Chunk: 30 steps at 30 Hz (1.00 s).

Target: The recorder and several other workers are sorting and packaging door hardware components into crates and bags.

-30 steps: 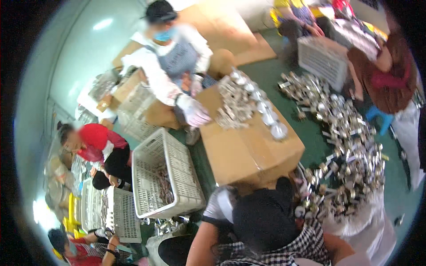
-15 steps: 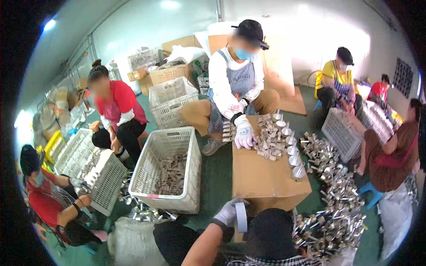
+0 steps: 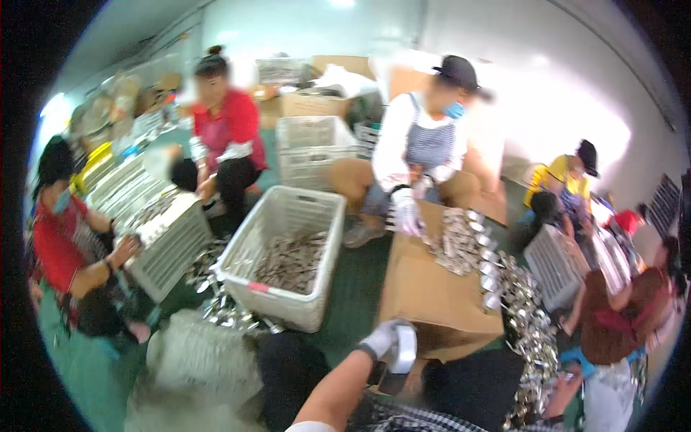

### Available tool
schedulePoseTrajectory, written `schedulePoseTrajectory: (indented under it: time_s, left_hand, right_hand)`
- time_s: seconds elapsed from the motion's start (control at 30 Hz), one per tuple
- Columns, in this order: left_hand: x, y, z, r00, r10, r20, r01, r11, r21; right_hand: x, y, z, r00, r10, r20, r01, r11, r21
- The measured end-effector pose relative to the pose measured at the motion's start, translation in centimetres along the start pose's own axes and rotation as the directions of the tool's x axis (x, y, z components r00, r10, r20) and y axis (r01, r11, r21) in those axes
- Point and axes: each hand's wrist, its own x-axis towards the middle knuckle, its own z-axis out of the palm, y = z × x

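Observation:
My left hand [image 3: 383,338], in a pale glove, is closed round a white roll that looks like tape [image 3: 405,348]. It is at the near edge of a brown cardboard box [image 3: 432,302]. My right hand [image 3: 566,387] reaches out at the lower right, beside a heap of shiny metal parts with stems [image 3: 529,338]; blur hides its fingers. On the box lies a cluster of small metal pieces [image 3: 457,245], with a row of round metal parts [image 3: 489,270] along its right side. Across the box, a co-worker's gloved hand [image 3: 410,216] is at these pieces.
A white plastic crate [image 3: 320,306] of small metal pieces stands left of the box. A whitish sack [image 3: 194,367] lies at the near left. Co-workers sit by more crates at left [image 3: 169,248] and right [image 3: 554,263]. Cartons [image 3: 313,104] are stacked behind.
The view has shifted and blurred. My right hand has come into sight at the lower right, by the metal heap. My left hand still holds the white roll, now tilted.

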Motion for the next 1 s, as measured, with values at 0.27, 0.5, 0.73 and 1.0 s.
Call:
schedulePoseTrajectory:
  time_s: [0.27, 0.5, 0.73, 1.0]
  left_hand:
    - [4.6, -3.8, -1.4, 0.998, 0.068, 0.008, -0.068, 0.99, 0.123]
    - [1.6, -0.7, 1.3, 0.999, 0.021, -0.047, -0.011, 0.981, 0.195]
    - [-3.8, 4.8, 4.6, 0.998, 0.03, -0.052, -0.014, 0.955, 0.297]
    - [-5.1, 1.8, 1.0, 0.998, -0.028, -0.054, 0.036, 0.988, 0.148]
  right_hand:
    - [5.2, -13.7, 7.5, 0.864, -0.235, 0.445, 0.063, 0.928, 0.368]
    - [-1.4, -21.9, 20.9, 0.478, -0.322, 0.817, 0.292, 0.936, 0.199]
    - [-6.7, -20.6, 27.7, 0.246, -0.24, 0.939, 0.025, 0.97, 0.241]
    - [-10.1, -19.9, 29.6, 0.159, -0.223, 0.962, 0.132, 0.97, 0.203]
